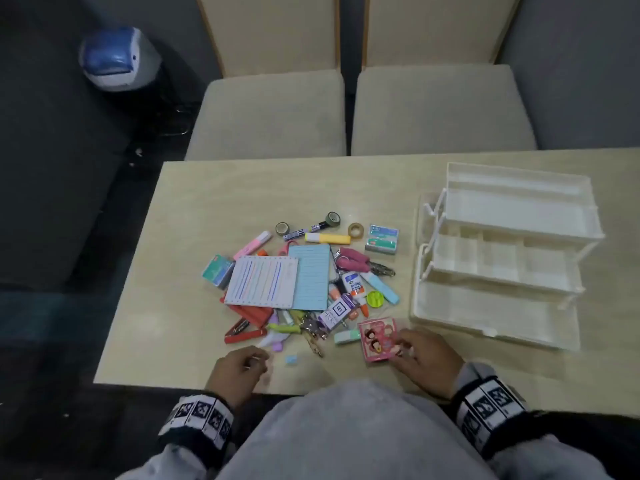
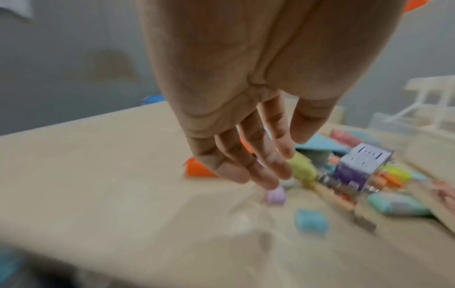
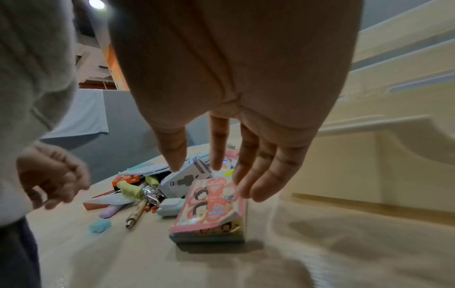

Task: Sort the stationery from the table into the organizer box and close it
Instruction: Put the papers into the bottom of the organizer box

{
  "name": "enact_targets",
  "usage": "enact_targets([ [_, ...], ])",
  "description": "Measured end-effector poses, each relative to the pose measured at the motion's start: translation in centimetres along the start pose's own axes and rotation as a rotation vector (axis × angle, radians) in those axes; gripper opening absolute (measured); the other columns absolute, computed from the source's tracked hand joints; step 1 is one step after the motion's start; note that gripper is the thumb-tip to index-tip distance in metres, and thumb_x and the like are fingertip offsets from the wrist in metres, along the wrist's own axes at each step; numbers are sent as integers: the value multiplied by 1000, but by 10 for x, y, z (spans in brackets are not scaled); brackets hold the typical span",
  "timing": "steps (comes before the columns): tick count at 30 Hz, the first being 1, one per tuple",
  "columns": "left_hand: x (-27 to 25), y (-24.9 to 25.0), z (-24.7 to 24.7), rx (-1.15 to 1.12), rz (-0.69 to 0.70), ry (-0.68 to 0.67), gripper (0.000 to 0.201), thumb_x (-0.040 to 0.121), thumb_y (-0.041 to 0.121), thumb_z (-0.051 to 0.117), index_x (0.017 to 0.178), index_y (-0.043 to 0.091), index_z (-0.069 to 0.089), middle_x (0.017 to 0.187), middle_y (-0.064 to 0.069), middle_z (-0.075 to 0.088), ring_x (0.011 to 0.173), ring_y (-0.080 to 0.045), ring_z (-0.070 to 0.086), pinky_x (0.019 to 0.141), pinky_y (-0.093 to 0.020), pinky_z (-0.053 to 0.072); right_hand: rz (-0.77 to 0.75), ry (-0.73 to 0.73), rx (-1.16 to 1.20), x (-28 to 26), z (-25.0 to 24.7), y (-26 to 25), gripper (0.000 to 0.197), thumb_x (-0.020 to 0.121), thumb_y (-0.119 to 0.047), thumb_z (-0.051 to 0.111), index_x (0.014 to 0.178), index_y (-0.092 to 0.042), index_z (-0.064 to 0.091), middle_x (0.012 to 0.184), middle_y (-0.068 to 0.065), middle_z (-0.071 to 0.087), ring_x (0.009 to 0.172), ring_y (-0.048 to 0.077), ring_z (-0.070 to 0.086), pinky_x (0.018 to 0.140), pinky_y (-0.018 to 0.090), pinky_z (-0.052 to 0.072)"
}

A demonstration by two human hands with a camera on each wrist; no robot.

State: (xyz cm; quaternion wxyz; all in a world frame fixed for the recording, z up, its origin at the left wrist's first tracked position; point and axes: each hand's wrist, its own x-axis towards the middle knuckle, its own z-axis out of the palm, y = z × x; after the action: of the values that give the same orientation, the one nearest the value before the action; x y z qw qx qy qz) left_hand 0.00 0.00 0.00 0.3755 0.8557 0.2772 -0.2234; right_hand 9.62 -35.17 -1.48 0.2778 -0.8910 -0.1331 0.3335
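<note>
A pile of stationery [image 1: 294, 278] lies mid-table: notepads, highlighters, tape rolls, a glue bottle [image 1: 353, 287], a purple box [image 1: 337, 310] and a red stapler [image 1: 242, 332]. The cream organizer box [image 1: 491, 317] stands open at the right, its tiered trays spread out. A pink cartoon notepad [image 1: 377, 338] [image 3: 211, 206] sits at the pile's near right edge. My right hand [image 1: 403, 344] [image 3: 216, 175] hovers over it, fingers extended, fingertips at the pad's right edge. My left hand [image 1: 254, 360] [image 2: 265, 171] is relaxed and holds nothing, near a small blue eraser [image 1: 291, 359] [image 2: 311, 222].
Two beige chairs [image 1: 270, 112] [image 1: 440, 109] stand behind the wooden table [image 1: 180, 237]. A blue-lidded bin [image 1: 117, 60] is on the floor at the far left. My lap presses against the table's near edge.
</note>
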Motion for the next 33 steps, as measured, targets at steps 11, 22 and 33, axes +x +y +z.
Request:
enact_targets([
  [11,87,59,-31,408,392,13,19,85,24,55,98,26,69,95,2,68,85,-14,60,74,-26,48,255,8,-314,35,21,-50,59,81,-45,62,132,-30,35,122,6,40,111,27,49,92,41,50],
  [22,150,43,-56,656,105,161,64,85,57,48,139,34,23,135,-17,32,108,-39,53,90,-49,47,208,213,-324,73,14,-127,30,92,-46,47,107,-23,59,108,3,57,105,25,52,87,38,48],
  [33,138,49,-83,228,207,106,75,81,5,50,144,35,21,101,-12,58,84,-30,59,74,-37,52,137,252,-230,87,39,-152,35,86,-50,57,111,-26,60,111,-4,57,108,19,51,91,35,43],
])
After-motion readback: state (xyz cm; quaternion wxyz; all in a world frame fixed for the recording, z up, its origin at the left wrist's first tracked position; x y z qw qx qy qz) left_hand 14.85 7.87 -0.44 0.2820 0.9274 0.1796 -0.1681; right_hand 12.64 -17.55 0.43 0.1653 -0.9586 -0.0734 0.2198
